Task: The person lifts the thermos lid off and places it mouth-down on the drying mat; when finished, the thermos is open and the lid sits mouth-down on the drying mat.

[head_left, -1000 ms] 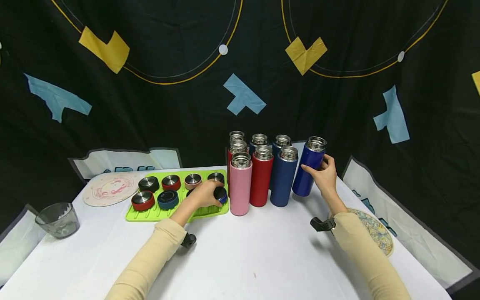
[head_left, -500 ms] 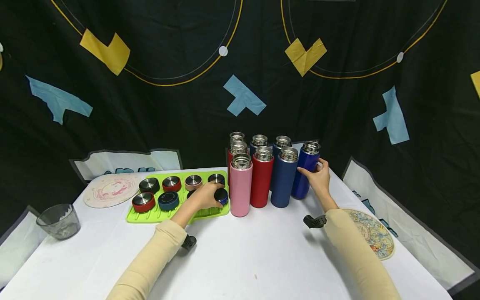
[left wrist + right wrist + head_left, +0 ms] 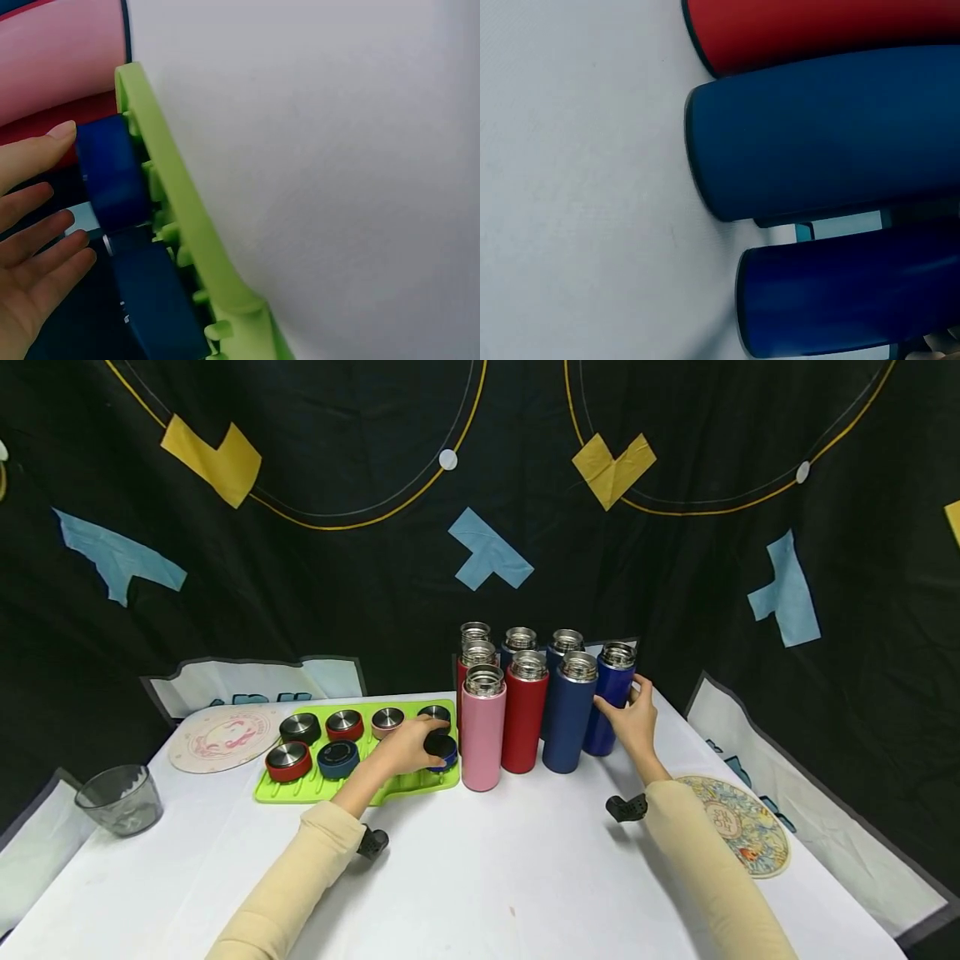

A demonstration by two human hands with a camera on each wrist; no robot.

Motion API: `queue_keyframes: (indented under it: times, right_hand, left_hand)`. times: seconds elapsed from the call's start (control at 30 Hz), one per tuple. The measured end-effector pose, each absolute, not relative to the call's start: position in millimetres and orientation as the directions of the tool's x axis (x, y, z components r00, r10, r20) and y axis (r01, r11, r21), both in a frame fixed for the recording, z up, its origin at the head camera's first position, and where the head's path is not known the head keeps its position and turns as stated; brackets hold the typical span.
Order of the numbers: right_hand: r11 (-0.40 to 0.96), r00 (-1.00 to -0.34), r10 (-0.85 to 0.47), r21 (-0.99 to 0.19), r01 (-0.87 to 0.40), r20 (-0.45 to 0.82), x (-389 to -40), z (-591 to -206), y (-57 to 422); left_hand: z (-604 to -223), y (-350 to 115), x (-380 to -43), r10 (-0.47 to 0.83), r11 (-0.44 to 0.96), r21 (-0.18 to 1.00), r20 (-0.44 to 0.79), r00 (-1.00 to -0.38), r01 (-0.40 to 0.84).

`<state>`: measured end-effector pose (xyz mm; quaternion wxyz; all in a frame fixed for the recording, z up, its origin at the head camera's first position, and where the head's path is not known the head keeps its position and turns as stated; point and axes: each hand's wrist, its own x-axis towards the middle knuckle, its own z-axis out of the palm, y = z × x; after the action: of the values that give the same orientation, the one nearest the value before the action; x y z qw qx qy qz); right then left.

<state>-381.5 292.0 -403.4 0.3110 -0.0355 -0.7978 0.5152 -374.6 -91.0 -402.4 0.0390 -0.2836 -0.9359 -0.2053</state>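
Observation:
My left hand [image 3: 405, 747] is over the right end of the green ribbed tray [image 3: 322, 794], at a bright blue lid [image 3: 447, 760]. In the left wrist view the thumb touches that lid's [image 3: 112, 172] edge, and the other fingers spread apart from it. The lid sits on the tray beside a navy lid [image 3: 161, 300]. My right hand [image 3: 634, 720] holds an uncapped bright blue bottle [image 3: 612, 689], upright at the right end of the bottle group. Only fingertips show at the corner of the right wrist view, by the bottle [image 3: 847, 292].
Several uncapped bottles stand close together, including a pink one [image 3: 482, 739], a red one [image 3: 524, 722] and a navy one [image 3: 568, 718]. More lids, such as a red one [image 3: 288, 763], sit on the tray. A glass [image 3: 120, 800] and round mats [image 3: 225, 739] lie around.
My right hand has moved the bright blue bottle left, close to the navy one, and it has gone from tilted to upright. The left hand stays at the bright blue lid, its fingers shifting slightly.

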Motion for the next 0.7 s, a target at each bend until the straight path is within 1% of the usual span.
queue_keyframes:
  times: [0.17,0.3,0.4,0.57,0.7]
  right_hand:
    - [0.51,-0.804,0.345,-0.816,-0.273,0.484,-379.0,-405.1,293.6]
    - [0.526,-0.821,0.318,-0.809,-0.264,0.475,-376.1,-410.8,297.0]
    - [0.497,-0.823,0.329,-0.826,-0.265,0.462,-369.4,-412.2,298.5]
    - [0.419,-0.795,0.375,-0.852,-0.313,0.477,-352.6,-406.9,296.2]
    - [0.413,-0.779,0.394,-0.851,-0.324,0.487,-338.6,-403.4,292.2]
  left_hand:
    - [-395.3,-96.7,-364.2,0.501,0.729,0.402,0.24,-0.832,0.554]
    - [-390.7,-103.0,-354.7,0.487,0.713,0.422,0.277,-0.828,0.561]
    - [-387.8,-110.3,-348.3,0.484,0.693,0.428,0.321,-0.814,0.58]
    - [-384.2,-125.4,-334.1,0.439,0.655,0.493,0.367,-0.82,0.572]
    - [-384.8,-138.0,-321.0,0.425,0.617,0.528,0.4,-0.812,0.583]
